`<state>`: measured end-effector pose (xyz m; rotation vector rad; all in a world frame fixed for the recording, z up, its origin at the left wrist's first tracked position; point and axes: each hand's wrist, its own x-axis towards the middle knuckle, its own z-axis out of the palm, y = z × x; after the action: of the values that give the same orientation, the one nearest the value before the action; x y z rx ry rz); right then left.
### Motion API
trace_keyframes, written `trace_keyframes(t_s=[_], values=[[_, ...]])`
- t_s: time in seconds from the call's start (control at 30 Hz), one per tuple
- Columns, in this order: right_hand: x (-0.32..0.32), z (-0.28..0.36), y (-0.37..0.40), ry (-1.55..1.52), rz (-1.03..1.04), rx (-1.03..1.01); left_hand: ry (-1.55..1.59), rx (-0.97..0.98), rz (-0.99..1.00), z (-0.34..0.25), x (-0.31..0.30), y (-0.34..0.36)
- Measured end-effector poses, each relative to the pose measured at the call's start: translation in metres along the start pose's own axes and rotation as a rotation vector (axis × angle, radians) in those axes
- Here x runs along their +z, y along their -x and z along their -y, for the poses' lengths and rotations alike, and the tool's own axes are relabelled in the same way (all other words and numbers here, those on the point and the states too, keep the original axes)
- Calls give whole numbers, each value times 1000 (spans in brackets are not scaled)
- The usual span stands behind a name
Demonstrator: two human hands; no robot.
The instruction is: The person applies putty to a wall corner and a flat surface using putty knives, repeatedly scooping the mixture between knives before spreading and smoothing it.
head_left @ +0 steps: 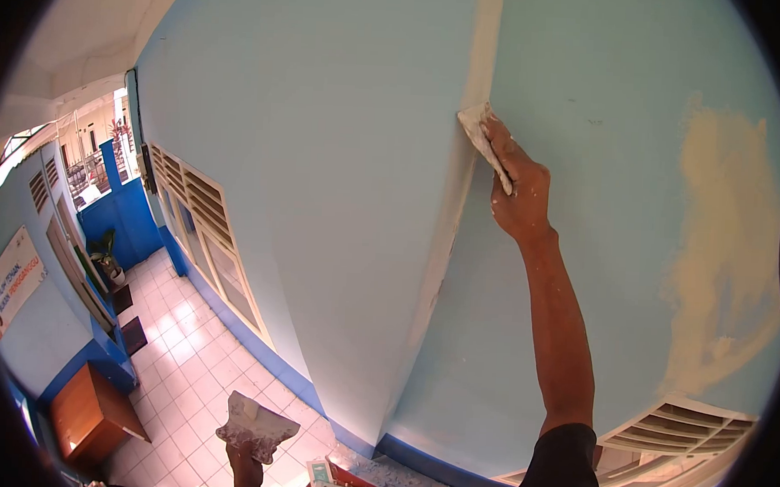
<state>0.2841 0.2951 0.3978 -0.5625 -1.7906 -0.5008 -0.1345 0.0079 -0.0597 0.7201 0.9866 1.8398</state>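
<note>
My right hand (523, 193) is closed around a putty knife (483, 141) smeared with whitish filler. Its blade rests against the wall at a vertical strip of cream filler (484, 39) that runs along the corner. Low in the view, my left hand (246, 465) grips a wide scraper (258, 425) from below, its broad face coated with pale putty. White specks dot my right hand and forearm. The light blue wall (358, 172) fills the middle, and a large cream filler patch (725, 241) covers part of the right side.
Louvred windows (212, 236) line the left wall, with another louvred vent (686, 430) at lower right. Below are a white tiled floor (185, 356), a wooden table (95, 413), and a red item with packaging (332, 480) near me. A blue gate (126, 219) and potted plant (107, 253) stand farther back.
</note>
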Motion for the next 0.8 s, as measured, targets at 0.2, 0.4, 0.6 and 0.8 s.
trace_keyframes(t_s=[0.2,0.4,0.6,0.8], values=[[23,8,69,6,-8,5,2,-24,-32,-5,29,0],[21,36,136,26,124,158,-72,-37,20,-6,44,4],[-27,69,90,-301,-27,883,21,-38,5,-2,48,-1],[-8,54,-1,5,-3,862,40,-64,29,0,31,-7]])
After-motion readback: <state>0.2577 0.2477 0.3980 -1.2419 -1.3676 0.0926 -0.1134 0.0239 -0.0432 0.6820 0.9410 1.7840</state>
